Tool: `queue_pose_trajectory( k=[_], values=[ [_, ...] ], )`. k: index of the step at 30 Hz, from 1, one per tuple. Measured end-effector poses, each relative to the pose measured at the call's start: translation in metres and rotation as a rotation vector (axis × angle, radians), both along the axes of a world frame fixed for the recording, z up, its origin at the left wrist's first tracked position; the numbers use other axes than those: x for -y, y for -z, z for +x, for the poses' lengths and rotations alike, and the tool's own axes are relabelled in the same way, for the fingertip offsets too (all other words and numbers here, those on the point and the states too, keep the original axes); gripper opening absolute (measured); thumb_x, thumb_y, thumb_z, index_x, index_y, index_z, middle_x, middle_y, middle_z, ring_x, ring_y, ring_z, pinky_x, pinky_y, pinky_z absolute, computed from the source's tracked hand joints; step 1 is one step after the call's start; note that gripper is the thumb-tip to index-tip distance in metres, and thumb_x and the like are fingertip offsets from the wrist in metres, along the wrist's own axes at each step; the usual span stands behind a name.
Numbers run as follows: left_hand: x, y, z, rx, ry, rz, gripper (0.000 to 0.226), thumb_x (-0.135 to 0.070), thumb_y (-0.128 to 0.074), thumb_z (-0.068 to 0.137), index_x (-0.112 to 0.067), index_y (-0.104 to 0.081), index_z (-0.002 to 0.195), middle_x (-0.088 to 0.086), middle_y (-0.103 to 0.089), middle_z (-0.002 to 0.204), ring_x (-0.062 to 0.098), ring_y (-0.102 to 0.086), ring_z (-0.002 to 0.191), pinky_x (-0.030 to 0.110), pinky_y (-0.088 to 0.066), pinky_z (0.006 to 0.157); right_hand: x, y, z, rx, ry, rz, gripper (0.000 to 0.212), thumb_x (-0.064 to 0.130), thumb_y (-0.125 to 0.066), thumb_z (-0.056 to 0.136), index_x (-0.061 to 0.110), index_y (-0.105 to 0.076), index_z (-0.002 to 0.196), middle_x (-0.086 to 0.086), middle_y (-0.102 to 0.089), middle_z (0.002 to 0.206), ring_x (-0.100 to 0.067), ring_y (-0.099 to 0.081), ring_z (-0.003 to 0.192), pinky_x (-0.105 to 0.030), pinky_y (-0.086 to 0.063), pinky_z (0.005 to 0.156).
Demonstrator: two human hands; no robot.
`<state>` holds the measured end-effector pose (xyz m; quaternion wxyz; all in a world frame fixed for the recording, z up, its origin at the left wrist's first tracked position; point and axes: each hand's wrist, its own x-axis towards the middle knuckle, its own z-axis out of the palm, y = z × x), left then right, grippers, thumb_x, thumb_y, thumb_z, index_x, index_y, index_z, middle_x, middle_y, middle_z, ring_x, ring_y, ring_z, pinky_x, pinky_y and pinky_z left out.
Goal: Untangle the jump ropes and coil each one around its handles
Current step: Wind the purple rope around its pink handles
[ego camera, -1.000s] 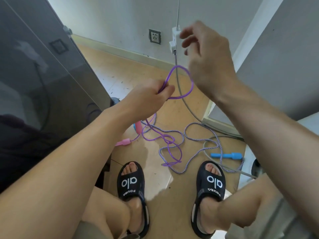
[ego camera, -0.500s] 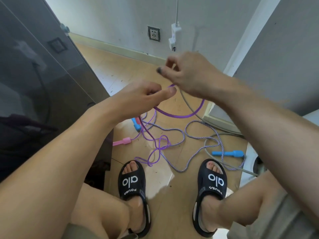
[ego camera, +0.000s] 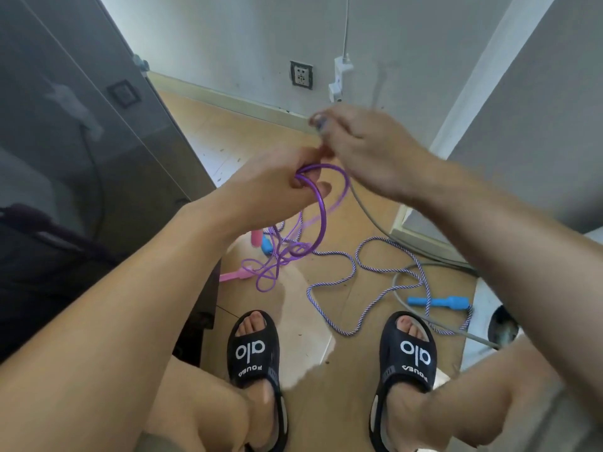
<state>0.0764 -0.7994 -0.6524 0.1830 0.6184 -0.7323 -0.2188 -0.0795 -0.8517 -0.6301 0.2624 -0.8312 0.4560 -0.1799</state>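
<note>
Purple glossy plastic jump rope loops hang from the left hand, fingers curled around them. Right hand is blurred beside it; its grip cannot be told.

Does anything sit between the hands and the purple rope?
Nothing visible does. The left hand already grips loops of the purple rope, and the right hand is right beside it. Lower down, that rope stays tangled with the striped rope on the floor.
</note>
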Motion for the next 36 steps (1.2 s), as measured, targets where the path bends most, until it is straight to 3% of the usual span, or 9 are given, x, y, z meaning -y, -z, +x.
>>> queue_pose_trajectory(
  k=[3, 8, 13, 17, 19, 22, 26, 31, 36],
  values=[
    [-0.001, -0.004, 0.003, -0.043, -0.015, -0.025, 0.026, -0.027, -0.062, 0.091, -0.025, -0.057, 0.066, -0.012, -0.06, 0.062, 0.001, -0.049, 0.062, 0.011, -0.036, 0.054, -0.013, 0.009, 0.014, 0.016, -0.071, 0.101, 0.043, 0.043, -0.032, 0.106, 0.017, -0.061, 0.087, 0.004, -0.061, 0.073, -0.007, -0.055, 0.065, -0.033, -0.039, 0.066],
    [0.001, 0.005, 0.028, -0.007, -0.08, 0.141, 0.03, -0.035, -0.056, 0.1, -0.009, -0.057, 0.085, 0.009, -0.055, 0.075, 0.003, -0.054, 0.055, 0.02, -0.041, 0.059, 0.013, -0.01, -0.009, -0.062, 0.103, -0.188, 0.021, 0.039, -0.059, 0.09, 0.021, -0.07, 0.091, 0.002, -0.063, 0.079, -0.018, -0.058, 0.078, -0.028, -0.039, 0.067],
    [0.001, 0.014, 0.025, 0.001, -0.082, 0.266, 0.036, -0.038, -0.049, 0.103, -0.011, -0.052, 0.08, 0.007, -0.053, 0.07, 0.014, -0.047, 0.057, 0.023, -0.04, 0.056, 0.043, -0.009, -0.072, -0.291, 0.539, -0.165, 0.021, 0.029, -0.056, 0.091, 0.016, -0.065, 0.105, -0.01, -0.068, 0.103, -0.033, -0.06, 0.104, -0.035, -0.046, 0.083],
    [0.004, 0.008, 0.007, -0.03, -0.062, 0.165, 0.037, -0.036, -0.049, 0.103, -0.013, -0.047, 0.075, -0.003, -0.04, 0.062, 0.009, -0.032, 0.049, 0.02, -0.027, 0.046, 0.026, 0.01, -0.044, -0.103, 0.288, 0.072, 0.033, 0.025, -0.041, 0.101, 0.015, -0.057, 0.129, -0.012, -0.066, 0.121, -0.031, -0.059, 0.114, -0.039, -0.046, 0.097],
    [0.004, 0.004, 0.001, -0.025, -0.039, 0.101, 0.034, -0.036, -0.052, 0.102, -0.016, -0.05, 0.075, -0.003, -0.042, 0.062, 0.01, -0.035, 0.052, 0.023, -0.027, 0.049, 0.01, 0.01, -0.018, 0.098, 0.128, 0.193, 0.031, 0.032, -0.038, 0.104, 0.015, -0.062, 0.112, -0.006, -0.073, 0.092, -0.02, -0.068, 0.086, -0.038, -0.051, 0.087],
    [0.005, -0.001, -0.001, -0.031, -0.046, 0.04, 0.021, -0.032, -0.058, 0.098, -0.03, -0.057, 0.078, -0.003, -0.054, 0.068, 0.008, -0.045, 0.06, 0.023, -0.036, 0.058, -0.001, 0.008, 0.002, 0.033, -0.052, 0.16, 0.04, 0.04, -0.041, 0.104, 0.013, -0.056, 0.078, 0.004, -0.054, 0.064, -0.008, -0.049, 0.056, -0.032, -0.04, 0.058],
    [0.004, 0.005, 0.024, 0.061, -0.135, 0.144, 0.037, -0.036, -0.062, 0.096, -0.003, -0.053, 0.081, 0.004, -0.048, 0.066, 0.017, -0.042, 0.059, 0.025, -0.034, 0.054, 0.027, -0.004, -0.019, -0.083, 0.095, -0.075, 0.019, 0.031, -0.061, 0.092, 0.014, -0.07, 0.09, -0.004, -0.064, 0.082, -0.019, -0.059, 0.08, -0.028, -0.041, 0.068],
    [0.001, 0.008, 0.03, 0.097, -0.145, 0.213, 0.048, -0.042, -0.052, 0.101, -0.002, -0.05, 0.075, 0.012, -0.05, 0.067, 0.021, -0.041, 0.06, 0.032, -0.032, 0.056, 0.052, 0.008, -0.082, -0.354, 0.471, -0.031, 0.02, 0.024, -0.056, 0.092, 0.013, -0.068, 0.105, -0.014, -0.069, 0.11, -0.035, -0.061, 0.105, -0.036, -0.048, 0.085],
    [0.005, -0.002, 0.001, 0.079, -0.092, 0.112, 0.042, -0.034, -0.051, 0.1, -0.013, -0.043, 0.065, 0.001, -0.039, 0.06, 0.018, -0.035, 0.057, 0.03, -0.029, 0.053, 0.014, 0.012, -0.021, 0.1, 0.096, 0.277, 0.037, 0.04, -0.034, 0.105, 0.019, -0.065, 0.106, 0.0, -0.073, 0.089, -0.018, -0.063, 0.089, -0.031, -0.044, 0.078]
  ],
)
